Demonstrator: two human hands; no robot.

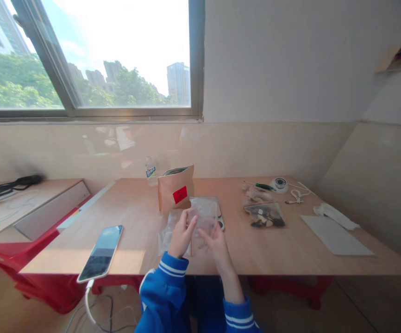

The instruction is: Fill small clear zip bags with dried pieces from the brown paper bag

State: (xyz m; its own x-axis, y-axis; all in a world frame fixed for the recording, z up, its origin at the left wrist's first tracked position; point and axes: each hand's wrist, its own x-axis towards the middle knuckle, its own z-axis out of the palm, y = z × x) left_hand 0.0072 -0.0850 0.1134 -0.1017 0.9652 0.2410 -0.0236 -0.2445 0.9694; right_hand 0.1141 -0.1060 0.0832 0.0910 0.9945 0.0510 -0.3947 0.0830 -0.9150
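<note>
Phone (pixel 100 252): lies on the table's (pixel 291 249) near-left corner, its lower end just over the front edge, a white cable (pixel 88 300) hanging from it.
Open room, left: bare wood between the phone and your hands — the widest free stretch on that side.
Left hand (pixel 181 237): your fingers are curled onto the clear plastic bag (pixel 200 219), pinching its left part.
Clear plastic bag: held up just above the tabletop near the front edge, in front of the brown paper pouch (pixel 176 188) (the one with a red label).
Right hand (pixel 216 245): fingers spread against the bag's lower right; whether they pinch it, you cannot tell.
Filled bags (pixel 265 213): right of your hands, well apart from them.
White sheet (pixel 335 236): near the right edge — bare table lies between it and the filled bags.
</note>
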